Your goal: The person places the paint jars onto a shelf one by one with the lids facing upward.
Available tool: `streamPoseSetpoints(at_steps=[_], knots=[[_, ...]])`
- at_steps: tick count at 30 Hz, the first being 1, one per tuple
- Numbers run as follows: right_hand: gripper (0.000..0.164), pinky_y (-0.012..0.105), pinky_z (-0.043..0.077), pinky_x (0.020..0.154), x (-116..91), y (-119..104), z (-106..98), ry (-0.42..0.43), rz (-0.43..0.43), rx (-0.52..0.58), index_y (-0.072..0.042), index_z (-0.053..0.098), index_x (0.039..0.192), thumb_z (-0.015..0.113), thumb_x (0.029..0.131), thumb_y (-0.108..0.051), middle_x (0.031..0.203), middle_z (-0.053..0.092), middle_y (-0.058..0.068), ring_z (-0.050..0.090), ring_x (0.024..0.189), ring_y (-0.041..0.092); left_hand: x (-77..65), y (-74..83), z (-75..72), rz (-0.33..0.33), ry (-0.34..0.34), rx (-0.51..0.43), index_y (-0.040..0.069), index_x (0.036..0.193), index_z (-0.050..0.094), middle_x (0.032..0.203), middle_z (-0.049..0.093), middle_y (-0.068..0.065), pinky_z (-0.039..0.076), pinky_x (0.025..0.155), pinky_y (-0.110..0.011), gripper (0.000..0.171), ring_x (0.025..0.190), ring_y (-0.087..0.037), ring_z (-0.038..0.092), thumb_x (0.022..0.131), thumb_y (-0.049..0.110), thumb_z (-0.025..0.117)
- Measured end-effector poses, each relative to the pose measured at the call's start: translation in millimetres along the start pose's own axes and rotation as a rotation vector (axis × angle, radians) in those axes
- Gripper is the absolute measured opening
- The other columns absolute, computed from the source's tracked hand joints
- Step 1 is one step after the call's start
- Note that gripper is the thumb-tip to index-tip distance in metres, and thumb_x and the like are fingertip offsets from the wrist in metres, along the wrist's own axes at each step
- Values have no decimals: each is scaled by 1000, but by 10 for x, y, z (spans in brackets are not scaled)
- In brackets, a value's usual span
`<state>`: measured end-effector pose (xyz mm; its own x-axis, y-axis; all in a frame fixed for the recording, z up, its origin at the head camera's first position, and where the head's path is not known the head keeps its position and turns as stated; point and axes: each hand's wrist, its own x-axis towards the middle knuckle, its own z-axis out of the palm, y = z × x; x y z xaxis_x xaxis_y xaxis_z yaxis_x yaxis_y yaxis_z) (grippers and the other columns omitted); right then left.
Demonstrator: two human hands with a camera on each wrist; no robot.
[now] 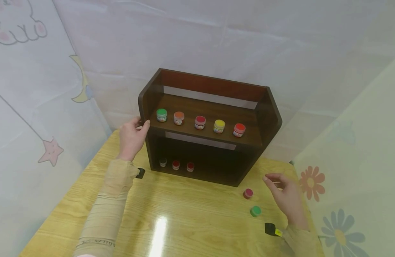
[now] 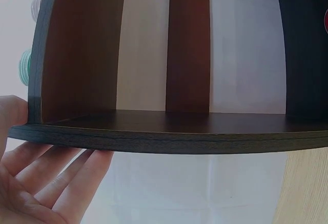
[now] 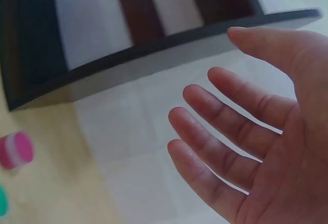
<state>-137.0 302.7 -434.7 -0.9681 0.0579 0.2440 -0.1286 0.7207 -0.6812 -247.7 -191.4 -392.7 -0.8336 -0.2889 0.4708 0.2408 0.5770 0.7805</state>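
Note:
A dark brown two-tier shelf [image 1: 197,177] stands on the wooden table. My left hand [image 1: 132,138] grips its left side panel, thumb at the front edge and fingers along the outer face, as the left wrist view [image 2: 46,183] shows. My right hand [image 1: 285,196] hovers right of the shelf, fingers loosely bent and holding nothing; in the right wrist view the fingers [image 3: 225,111] are spread apart. Nearest to it on the table are a magenta-lidded paint jar [image 1: 247,193] and a green-lidded paint jar [image 1: 255,211].
Along the upper tier stand several paint jars, from a green one [image 1: 161,115] to a red one [image 1: 239,130]. Three jars, including a dark red one [image 1: 190,166], sit at the lower tier's left. Printed cloth [image 1: 197,39] hangs behind and beside the table [image 1: 191,214].

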Motion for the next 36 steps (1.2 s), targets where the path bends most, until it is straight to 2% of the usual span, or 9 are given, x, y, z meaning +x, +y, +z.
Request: streamPoseSetpoints(at_steps=[2, 5, 11, 15, 19, 24, 36], knots=[[32, 21, 52, 74, -19, 81, 43, -37, 34, -6, -5, 73, 116, 65, 102, -32, 117, 70, 13, 68, 94, 24, -3, -4, 1, 0, 0, -4, -3, 112, 73, 109, 72, -23, 59, 82, -49, 35, 100, -35, 72, 99, 29, 66], [37, 27, 54, 76, -51, 182, 97, -95, 88, -2, -4, 70, 120, 63, 102, -36, 120, 69, 15, 68, 99, 31, -4, -10, 6, 8, 2, -6, -4, 111, 73, 108, 72, -24, 59, 81, -50, 35, 99, -35, 72, 99, 28, 66], [45, 34, 55, 79, -112, 351, 184, -166, 184, 0, -3, 66, 126, 62, 102, -41, 121, 68, 17, 68, 105, 33, -4, -4, 9, 17, 7, -11, -4, 109, 73, 107, 72, -25, 59, 81, -50, 34, 98, -36, 72, 99, 27, 67], [50, 34, 54, 75, -162, 449, 240, -197, 247, 6, -3, 65, 127, 64, 101, -45, 121, 67, 17, 68, 104, 32, -5, 1, 9, 11, 4, -16, -5, 111, 73, 108, 72, -25, 59, 81, -50, 34, 99, -36, 72, 99, 27, 66], [52, 36, 55, 75, -200, 543, 293, -222, 274, 4, -1, 65, 126, 66, 99, -46, 117, 68, 16, 69, 101, 32, -8, 8, 5, 6, 1, -18, -5, 110, 73, 110, 71, -24, 59, 82, -50, 34, 99, -36, 72, 99, 26, 66], [52, 45, 56, 80, -232, 605, 339, -241, 292, -14, 1, 65, 125, 67, 99, -44, 114, 69, 15, 68, 101, 33, -10, 4, 3, 2, -1, -22, -5, 107, 73, 110, 71, -24, 59, 82, -50, 32, 99, -36, 72, 99, 26, 66], [51, 51, 55, 82, -335, 836, 505, -308, 366, -54, 3, 64, 124, 69, 97, -40, 108, 69, 12, 67, 100, 33, -7, 0, 7, 7, 1, -20, -3, 111, 74, 110, 72, -22, 59, 81, -49, 32, 98, -34, 72, 99, 26, 67]])
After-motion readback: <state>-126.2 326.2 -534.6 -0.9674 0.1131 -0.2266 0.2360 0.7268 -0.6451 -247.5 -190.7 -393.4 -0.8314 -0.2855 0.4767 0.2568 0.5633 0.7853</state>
